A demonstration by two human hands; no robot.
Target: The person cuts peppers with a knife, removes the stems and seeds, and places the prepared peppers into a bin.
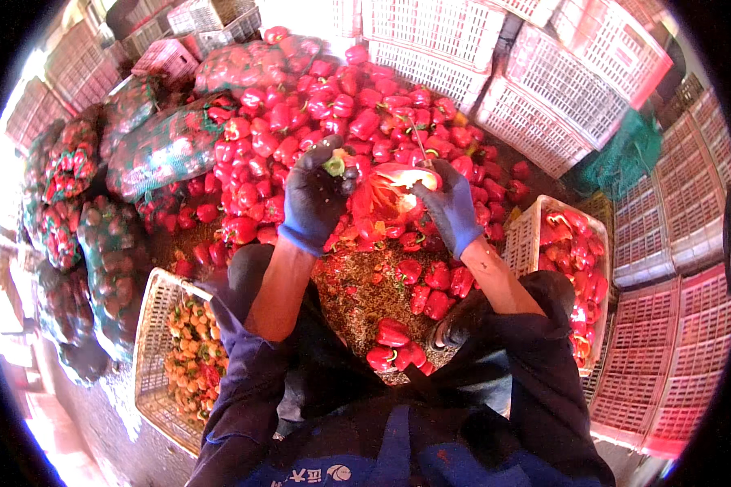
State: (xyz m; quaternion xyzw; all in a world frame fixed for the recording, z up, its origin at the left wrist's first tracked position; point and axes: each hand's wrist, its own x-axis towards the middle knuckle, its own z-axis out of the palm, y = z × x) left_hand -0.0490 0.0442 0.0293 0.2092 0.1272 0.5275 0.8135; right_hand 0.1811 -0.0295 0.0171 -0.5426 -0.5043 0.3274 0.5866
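My left hand [313, 199], in a dark glove with a blue cuff, is closed around a green pepper core [335, 163] that shows at its fingertips. To its right, my right hand [453, 204], gloved the same way, grips a cut-open red bell pepper [406, 177] with its pale inside showing. A thin blade, seemingly a knife [418, 136], rises from beside the right hand's fingers; its handle is hidden. Beneath and beyond both hands spreads a large heap of whole red bell peppers [280, 118].
At my left stands a crate [156, 325] of orange pepper cores, at my right a crate [533, 231] of cut red peppers. Filled mesh sacks [158, 158] lie far left. Stacked crates [536, 97] line the back and right. Several peppers [393, 333] lie between my legs on seed-strewn ground.
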